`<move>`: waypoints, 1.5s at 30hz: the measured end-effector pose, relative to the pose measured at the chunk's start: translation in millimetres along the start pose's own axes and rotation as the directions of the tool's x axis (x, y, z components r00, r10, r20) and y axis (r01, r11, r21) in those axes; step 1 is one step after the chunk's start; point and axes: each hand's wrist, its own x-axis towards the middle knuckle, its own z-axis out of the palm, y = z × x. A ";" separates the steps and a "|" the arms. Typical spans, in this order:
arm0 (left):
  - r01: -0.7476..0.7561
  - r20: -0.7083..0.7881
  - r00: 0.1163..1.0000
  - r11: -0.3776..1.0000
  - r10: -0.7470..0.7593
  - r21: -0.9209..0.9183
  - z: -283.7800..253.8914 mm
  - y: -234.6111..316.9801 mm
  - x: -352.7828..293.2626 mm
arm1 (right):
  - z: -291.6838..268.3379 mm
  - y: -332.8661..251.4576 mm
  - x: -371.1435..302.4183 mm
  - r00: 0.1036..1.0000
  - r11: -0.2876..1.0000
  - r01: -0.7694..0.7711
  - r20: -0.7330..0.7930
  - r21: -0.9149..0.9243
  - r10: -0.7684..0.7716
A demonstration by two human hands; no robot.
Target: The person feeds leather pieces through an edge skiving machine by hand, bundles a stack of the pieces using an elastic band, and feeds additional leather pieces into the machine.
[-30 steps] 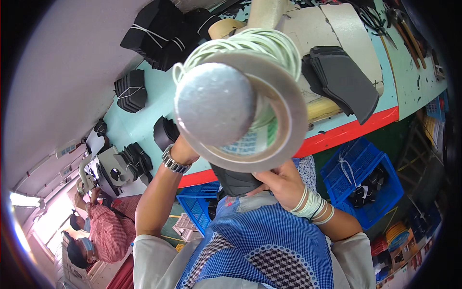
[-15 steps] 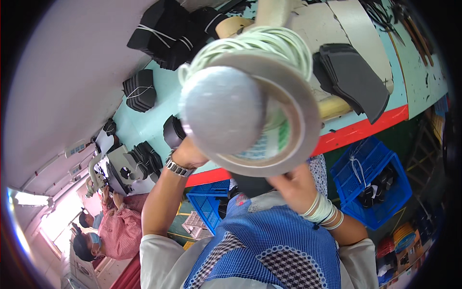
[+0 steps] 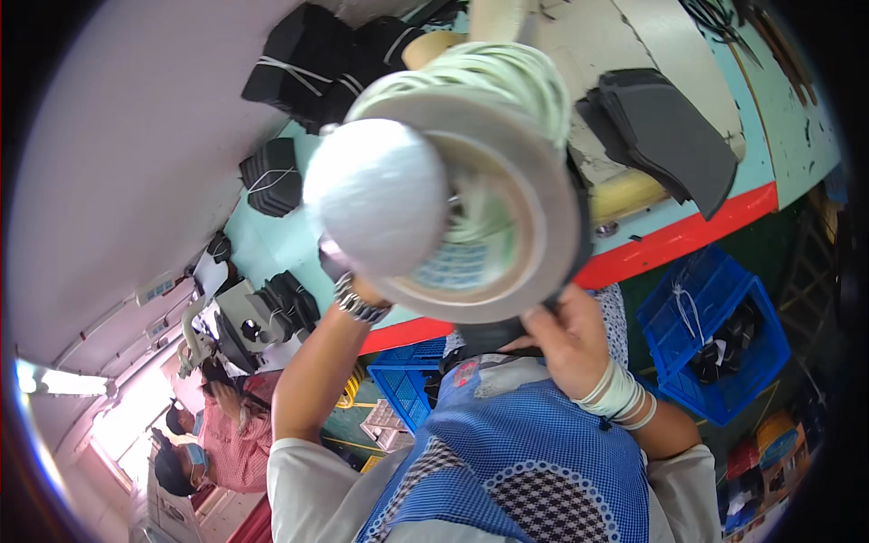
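A rounded silver machine part (image 3: 376, 195), a roll of tape (image 3: 543, 244) and coiled pale green-white cords (image 3: 480, 68) fill the middle of the view, close up and blurred. Behind them my left hand (image 3: 367, 291) is mostly hidden; only a bit of it shows above the metal watch, its fingers out of sight. Below the tape roll, my right hand (image 3: 572, 342) grips the edge of dark sheet pieces (image 3: 493, 337) between thumb and fingers. A dark edge also shows along the roll's right side. Several pale cord loops (image 3: 615, 394) circle my right wrist.
Dark grey cut pieces (image 3: 665, 127) lie stacked on the pale machine bed at right. Tied dark bundles (image 3: 272, 176) stand at left on the red-edged table (image 3: 679, 237). Blue crates (image 3: 715, 335) sit below. Two people (image 3: 231, 443) work at far left. Scissors (image 3: 715, 23) lie far right.
My right hand has risen slightly with the dark pieces. A dark edge now shows beside the tape roll. The dark stack beside my left hand has largely gone behind the silver part.
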 end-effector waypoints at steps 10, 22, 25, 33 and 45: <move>-0.167 -0.021 0.985 0.976 0.171 0.137 4.9 2.1 -2.3 | -1.1 6.2 -0.9 1.000 0.999 0.021 -0.008 0.042 -0.020; -0.175 -0.022 0.982 0.938 0.190 0.298 17.6 7.7 -5.0 | -4.8 3.1 -4.4 0.984 0.989 0.147 -0.103 0.000 -0.147; -0.141 -0.070 0.988 0.990 0.140 -0.008 16.3 7.9 -6.4 | -6.6 2.1 -4.4 1.000 0.999 -0.022 -0.021 -0.040 0.021; 0.098 -0.034 0.995 0.994 -0.096 0.056 2.4 4.6 -13.1 | -8.3 5.3 -12.0 0.999 0.995 0.002 -0.041 0.099 0.002; 0.088 -0.193 0.976 0.992 -0.105 -0.096 15.9 3.2 -7.4 | -5.9 -0.7 -7.7 0.972 0.972 -0.234 -0.018 0.009 0.234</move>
